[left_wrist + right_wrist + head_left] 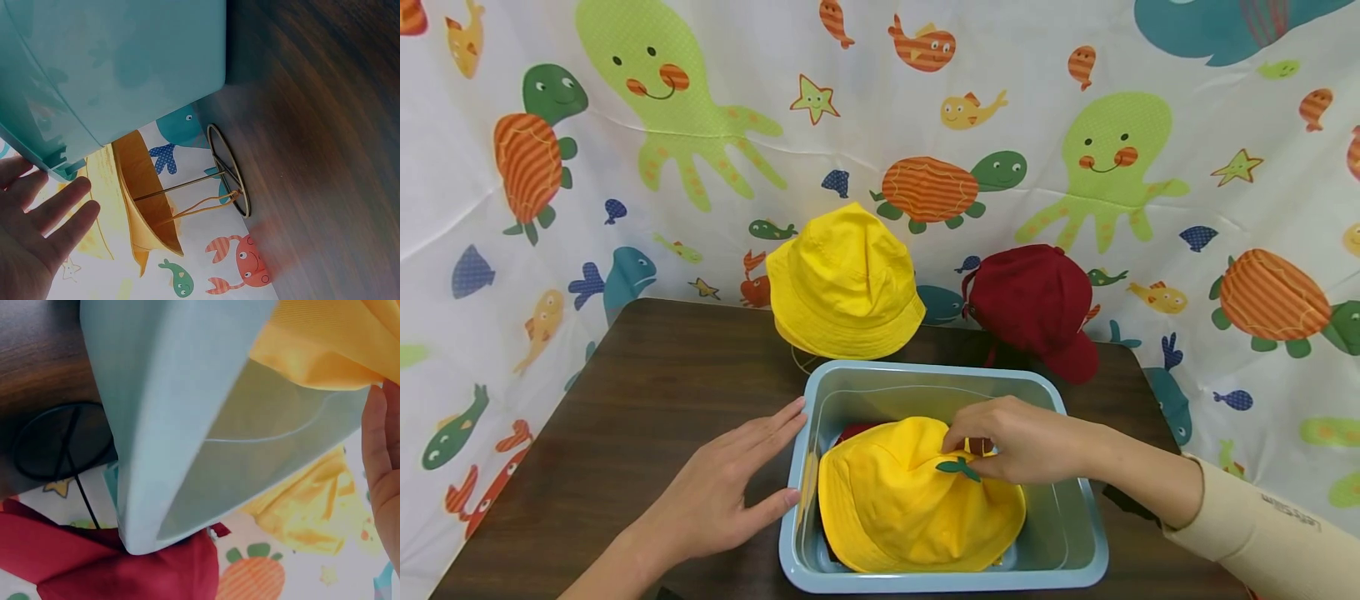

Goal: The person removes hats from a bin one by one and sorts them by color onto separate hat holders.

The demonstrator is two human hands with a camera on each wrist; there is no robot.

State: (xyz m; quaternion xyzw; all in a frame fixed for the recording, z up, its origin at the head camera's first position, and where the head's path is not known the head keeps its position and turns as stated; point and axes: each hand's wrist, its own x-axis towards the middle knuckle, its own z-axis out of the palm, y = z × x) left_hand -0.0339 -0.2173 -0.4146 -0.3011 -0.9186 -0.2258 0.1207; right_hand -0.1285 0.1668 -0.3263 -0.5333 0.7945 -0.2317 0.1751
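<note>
A light blue plastic bin (947, 581) stands on the dark table. Inside it lies a yellow bucket hat (910, 508) with a green leaf-shaped tab (958, 468) at its crown. My right hand (1015, 437) reaches over the bin's right side and pinches the hat's cloth near that tab. In the right wrist view, fingertips (375, 419) meet the edge of the yellow cloth. Fingers spread and fairly straight, my left hand (722, 483) touches the bin's left rim. Something dark red (855, 431) peeks out under the hat, mostly hidden.
Behind the bin, another yellow bucket hat (846, 283) hangs on a thin wire stand (228, 172). To its right a dark red cap (1030, 300) sits on a black stand (69, 440). A curtain printed with sea animals (730, 50) backs the wooden table (700, 358).
</note>
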